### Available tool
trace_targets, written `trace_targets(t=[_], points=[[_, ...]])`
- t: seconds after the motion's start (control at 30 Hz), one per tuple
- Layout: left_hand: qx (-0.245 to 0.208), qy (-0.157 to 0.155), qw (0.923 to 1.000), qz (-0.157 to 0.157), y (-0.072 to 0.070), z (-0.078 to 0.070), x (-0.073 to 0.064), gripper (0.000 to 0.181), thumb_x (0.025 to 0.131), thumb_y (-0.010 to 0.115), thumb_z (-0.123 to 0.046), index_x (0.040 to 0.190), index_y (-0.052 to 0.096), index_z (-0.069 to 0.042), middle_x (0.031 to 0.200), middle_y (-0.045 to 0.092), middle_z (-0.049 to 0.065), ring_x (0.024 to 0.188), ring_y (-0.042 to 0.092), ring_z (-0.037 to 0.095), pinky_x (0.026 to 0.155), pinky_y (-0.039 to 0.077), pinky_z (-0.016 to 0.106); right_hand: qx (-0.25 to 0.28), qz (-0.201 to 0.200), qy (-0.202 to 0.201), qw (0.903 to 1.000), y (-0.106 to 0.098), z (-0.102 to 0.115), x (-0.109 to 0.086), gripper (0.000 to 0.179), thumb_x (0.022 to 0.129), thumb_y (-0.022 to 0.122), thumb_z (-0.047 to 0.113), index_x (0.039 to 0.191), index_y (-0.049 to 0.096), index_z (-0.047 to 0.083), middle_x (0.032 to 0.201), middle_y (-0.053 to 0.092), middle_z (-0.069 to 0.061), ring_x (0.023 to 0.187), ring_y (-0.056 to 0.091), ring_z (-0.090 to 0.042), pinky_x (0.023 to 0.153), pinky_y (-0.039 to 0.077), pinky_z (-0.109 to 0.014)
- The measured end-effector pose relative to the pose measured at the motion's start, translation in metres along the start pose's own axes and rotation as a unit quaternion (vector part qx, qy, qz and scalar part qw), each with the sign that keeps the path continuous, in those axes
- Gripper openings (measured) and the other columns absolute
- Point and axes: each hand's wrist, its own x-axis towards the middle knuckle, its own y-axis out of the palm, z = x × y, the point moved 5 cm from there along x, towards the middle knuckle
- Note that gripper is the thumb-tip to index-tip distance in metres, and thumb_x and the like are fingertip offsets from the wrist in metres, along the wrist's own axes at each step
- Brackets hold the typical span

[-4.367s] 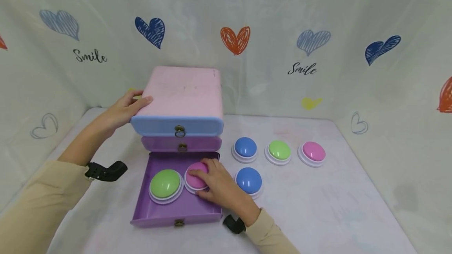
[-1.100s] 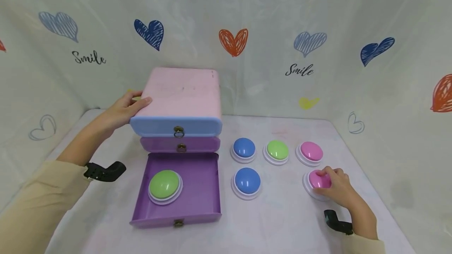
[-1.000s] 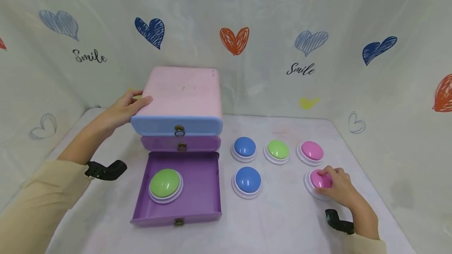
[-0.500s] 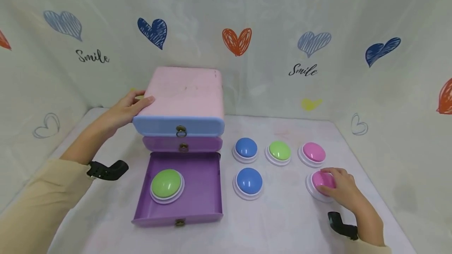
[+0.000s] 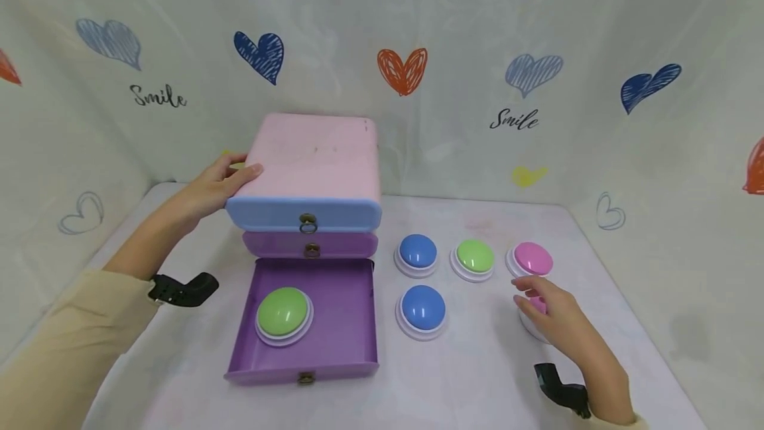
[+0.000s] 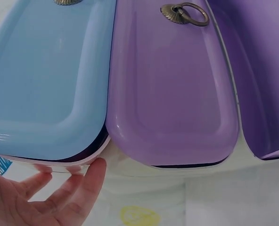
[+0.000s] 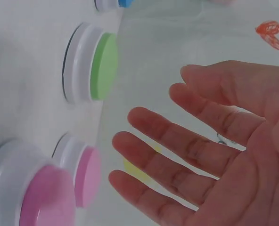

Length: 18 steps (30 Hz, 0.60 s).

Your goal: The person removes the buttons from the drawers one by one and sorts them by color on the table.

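Note:
My left hand (image 5: 216,186) rests against the left side of a small drawer cabinet (image 5: 316,151) with a pink top, its thumb over the top edge. In the left wrist view its fingers lie along the side, near the blue drawer (image 6: 40,89). The bottom purple drawer (image 5: 340,337) is pulled out and contains a green push button (image 5: 282,312). My right hand (image 5: 558,317) hovers over the front pink push button (image 5: 539,304) on the table, partly covering it. In the right wrist view the palm holds nothing, its fingers spread, apart from that button (image 7: 50,197).
Behind the front pink button stand another pink button (image 5: 533,259), a green button (image 5: 475,256) and a blue button (image 5: 418,251) in a row. A second blue button (image 5: 423,307) sits beside the drawer. The middle purple drawer (image 5: 280,244) is closed. A patterned curtain (image 5: 453,85) hangs behind.
My right hand moved the pink button from the drawer to the table at the right. It has since let go and lifted off. The left hand has stayed on the cabinet.

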Motion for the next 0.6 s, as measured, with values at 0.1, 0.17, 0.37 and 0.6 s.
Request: trace_targets(t=[0.1, 0.17, 0.37, 0.6], points=[[0.000, 0.000, 1.0000, -0.001, 0.000, 0.001, 0.000, 0.073, 0.097, 0.032, -0.048, 0.148, 0.009, -0.001, 0.134, 0.034, 0.031, 0.110, 0.046, 0.035, 0.088, 0.039, 0.041, 0.002, 0.030, -0.006, 0.9995, 0.012, 0.016, 0.000, 0.028, 0.089, 0.062, 0.016, 0.115, 0.059, 0.004, 0.109, 0.065, -0.013, 0.097, 0.059, -0.027, 0.083, 0.049, -0.048], [0.000, 0.000, 1.0000, -0.002, 0.001, 0.000, 0.000, 0.073, 0.097, 0.032, -0.047, 0.148, 0.009, -0.001, 0.134, 0.035, 0.030, 0.110, 0.046, 0.035, 0.088, 0.039, 0.040, 0.012, 0.055, -0.004, 0.9984, 0.021, 0.028, 0.001, 0.029, 0.089, 0.063, 0.018, 0.114, 0.060, 0.006, 0.109, 0.065, -0.010, 0.099, 0.059, -0.025, 0.084, 0.050, -0.047], [-0.007, 0.001, 1.0000, 0.002, 0.002, 0.000, 0.000, 0.073, 0.097, 0.032, -0.047, 0.148, 0.008, 0.000, 0.135, 0.033, 0.030, 0.113, 0.044, 0.035, 0.088, 0.039, 0.038, 0.044, 0.113, -0.043, 0.9917, 0.047, 0.065, 0.000, 0.030, 0.089, 0.061, 0.026, 0.115, 0.061, 0.010, 0.113, 0.064, -0.005, 0.107, 0.058, -0.024, 0.089, 0.048, -0.042], [0.005, -0.003, 1.0000, -0.003, 0.001, 0.002, -0.001, 0.074, 0.096, 0.032, -0.049, 0.148, 0.008, -0.002, 0.134, 0.035, 0.030, 0.109, 0.048, 0.034, 0.084, 0.041, 0.034, 0.027, 0.103, -0.135, 0.9851, 0.052, 0.101, -0.002, 0.027, 0.090, 0.061, 0.026, 0.113, 0.060, 0.012, 0.113, 0.063, 0.000, 0.108, 0.057, -0.018, 0.091, 0.047, -0.039]])
